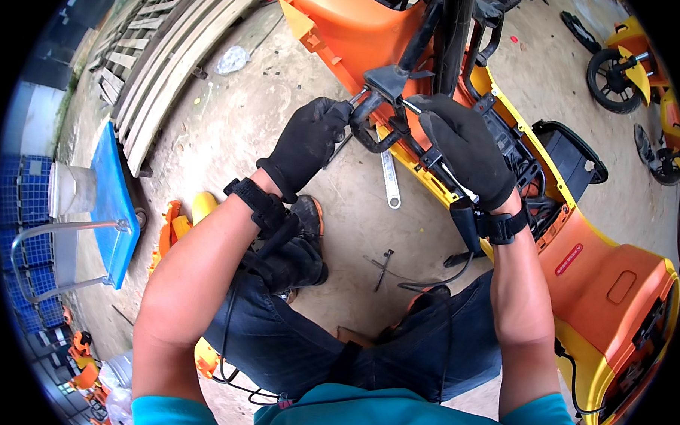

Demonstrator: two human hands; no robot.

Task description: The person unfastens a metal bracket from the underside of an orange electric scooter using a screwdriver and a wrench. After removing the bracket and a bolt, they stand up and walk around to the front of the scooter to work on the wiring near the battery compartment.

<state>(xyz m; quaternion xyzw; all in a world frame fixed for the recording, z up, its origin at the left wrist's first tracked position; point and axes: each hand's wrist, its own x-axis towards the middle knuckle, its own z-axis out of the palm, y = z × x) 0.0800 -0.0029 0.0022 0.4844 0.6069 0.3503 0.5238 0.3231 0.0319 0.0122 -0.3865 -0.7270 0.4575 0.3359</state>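
In front of me lies a partly dismantled orange and yellow scooter (324,21) with a black metal bracket (387,82) and a curved black tube (367,120) exposed. My left hand (309,140), in a black glove, is closed at the left of the bracket. A thin metal tool shaft (359,95) runs from its fingertips to the bracket. On the bracket's right, my right hand (466,153), gloved too, closes round another tool whose metal shaft (412,106) points at the bracket. Both tools' grips are mostly hidden by the gloves.
A combination spanner (391,186) leans below the bracket. A long bolt (384,270) and a thin cable (435,283) lie on the floor between my legs. At left stand a blue trolley (114,204) and wooden pallets (161,71). More scooter parts (618,80) sit at far right.
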